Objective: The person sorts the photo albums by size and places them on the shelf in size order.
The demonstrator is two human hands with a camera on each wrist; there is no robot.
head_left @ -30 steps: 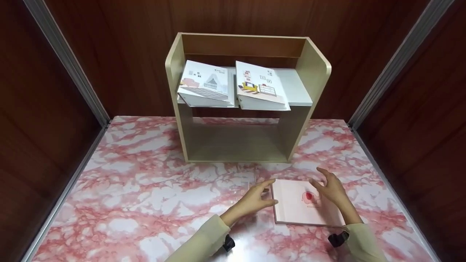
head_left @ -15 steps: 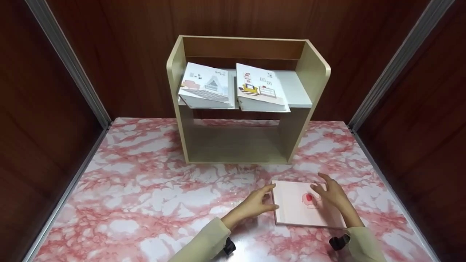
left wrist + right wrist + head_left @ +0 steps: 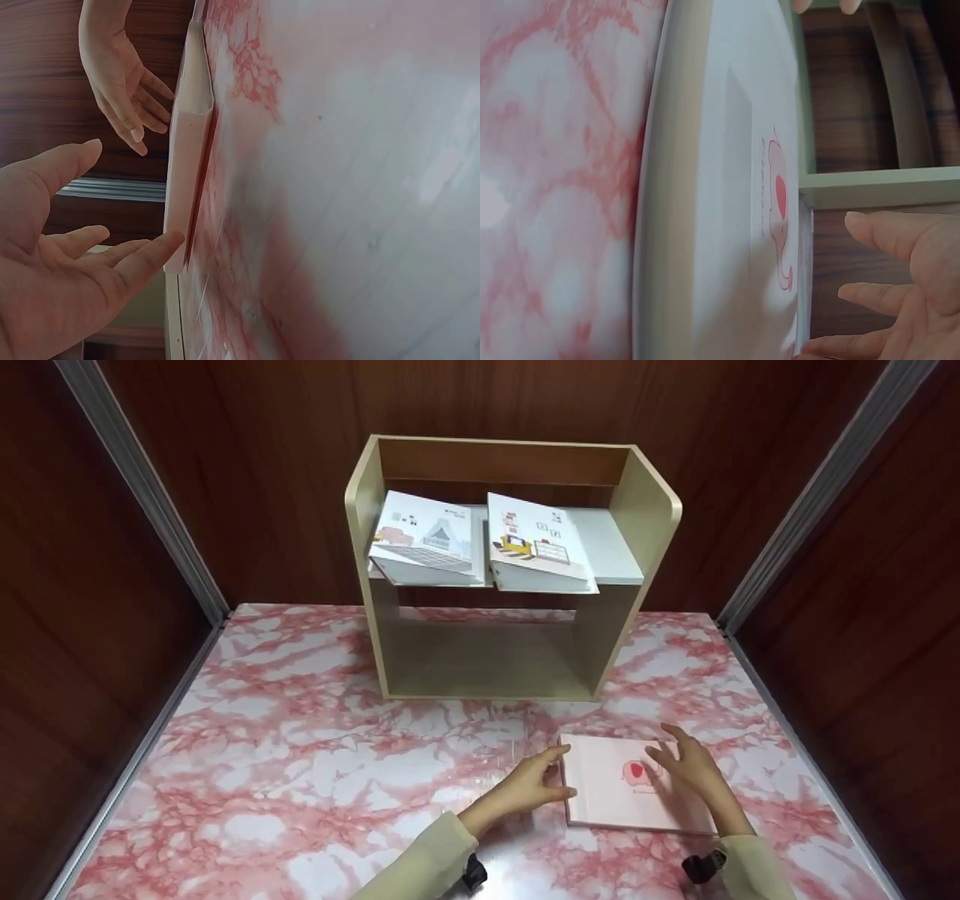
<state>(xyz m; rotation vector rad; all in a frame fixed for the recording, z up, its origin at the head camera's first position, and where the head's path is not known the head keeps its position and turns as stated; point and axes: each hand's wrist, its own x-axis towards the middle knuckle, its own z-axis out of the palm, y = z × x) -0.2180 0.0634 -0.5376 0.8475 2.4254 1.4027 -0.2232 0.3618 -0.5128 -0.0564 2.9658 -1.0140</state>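
A pink hardcover book point(image 3: 611, 787) with a red-eared elephant drawn on its cover lies flat on the marbled table. Along its left edge my left hand point(image 3: 529, 784) is spread, thumb and index finger apart; in the left wrist view, a fingertip of the left hand point(image 3: 67, 262) is at the book's spine point(image 3: 187, 165). My right hand point(image 3: 690, 765) hovers over the right part of the cover, fingers spread and gripping nothing. The right wrist view has the right hand point(image 3: 907, 285) beyond the elephant cover point(image 3: 735, 172); whether its lowest finger touches the book is unclear.
A light wooden shelf point(image 3: 491, 660) stands behind the book. On its upper board point(image 3: 607, 544) lean two white, wedge-shaped binders: one with a pink sofa point(image 3: 424, 540), one with a yellow sofa point(image 3: 536, 544). Dark wood panels point(image 3: 847, 660) enclose the pink-and-white table point(image 3: 300, 780).
The whole head view has shifted slightly downward. Both hands have come a little nearer the person relative to the book, still with spread fingers. The book and binders stay in place.
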